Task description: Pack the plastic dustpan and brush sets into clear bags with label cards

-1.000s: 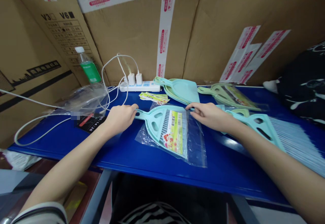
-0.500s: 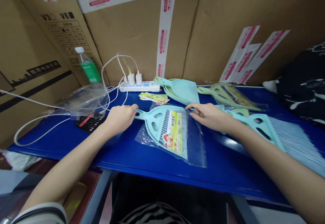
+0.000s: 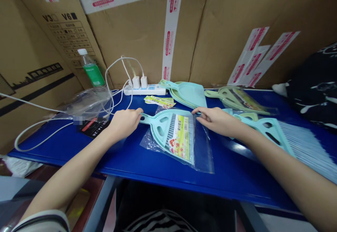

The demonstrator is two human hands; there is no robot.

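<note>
A mint-green dustpan set (image 3: 172, 130) with a colourful label lies partly inside a clear plastic bag (image 3: 202, 151) on the blue table (image 3: 131, 158). My left hand (image 3: 125, 121) is closed around the end of the dustpan's handle. My right hand (image 3: 217, 119) pinches the bag's upper edge at the right of the dustpan, fingers curled.
More dustpans (image 3: 186, 93) are stacked at the back, a bagged set (image 3: 238, 98) to their right, and a pale-blue brush (image 3: 286, 140) under my right forearm. A power strip (image 3: 144, 88) with chargers and cables, a green-labelled bottle (image 3: 91, 68), loose bags (image 3: 85, 102) and labels (image 3: 159, 101) lie at left. Cardboard boxes (image 3: 147, 32) form the back wall.
</note>
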